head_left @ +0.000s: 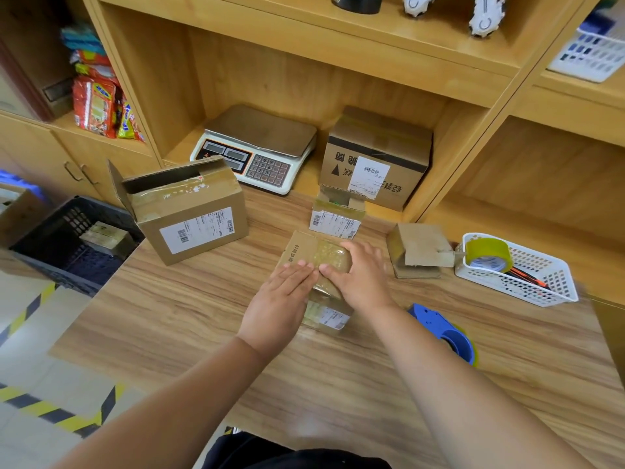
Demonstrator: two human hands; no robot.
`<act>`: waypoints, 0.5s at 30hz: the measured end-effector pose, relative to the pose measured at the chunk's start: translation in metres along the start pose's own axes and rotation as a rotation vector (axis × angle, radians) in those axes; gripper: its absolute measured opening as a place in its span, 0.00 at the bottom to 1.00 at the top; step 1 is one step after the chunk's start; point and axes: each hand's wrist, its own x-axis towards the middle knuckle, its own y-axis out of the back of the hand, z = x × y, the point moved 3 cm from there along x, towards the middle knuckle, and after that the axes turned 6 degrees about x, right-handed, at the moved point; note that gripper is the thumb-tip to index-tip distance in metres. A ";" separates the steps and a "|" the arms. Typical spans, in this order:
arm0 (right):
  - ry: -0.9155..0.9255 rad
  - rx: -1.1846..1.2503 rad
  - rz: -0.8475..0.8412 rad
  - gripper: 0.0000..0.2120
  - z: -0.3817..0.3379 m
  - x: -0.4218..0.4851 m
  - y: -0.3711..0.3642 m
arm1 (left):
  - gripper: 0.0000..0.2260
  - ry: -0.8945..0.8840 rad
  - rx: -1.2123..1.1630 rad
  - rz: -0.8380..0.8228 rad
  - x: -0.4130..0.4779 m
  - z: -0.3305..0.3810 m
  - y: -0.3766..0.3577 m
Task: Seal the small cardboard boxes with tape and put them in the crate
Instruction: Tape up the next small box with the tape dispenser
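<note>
Left hand [280, 299] and right hand [360, 275] are pressing flat fingers onto the small box [301, 252]; tape dispenser [449, 336] lying right, crate [84, 206] sitting left, off the table [169, 316].

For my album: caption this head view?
Left hand and right hand press flat on a small taped brown cardboard box.

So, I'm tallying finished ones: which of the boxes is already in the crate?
The small taped box inside the black crate at the far left. The rest sit on the table or the shelf.
</note>
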 end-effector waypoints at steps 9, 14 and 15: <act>-0.056 0.335 0.076 0.12 0.007 0.017 -0.001 | 0.16 0.039 -0.063 0.098 -0.003 -0.001 -0.002; 0.006 0.081 0.006 0.13 0.001 0.019 0.005 | 0.13 0.054 -0.056 0.163 0.000 -0.003 -0.003; 0.020 0.002 -0.024 0.15 -0.002 0.019 0.003 | 0.13 0.054 -0.049 0.177 -0.001 -0.003 -0.003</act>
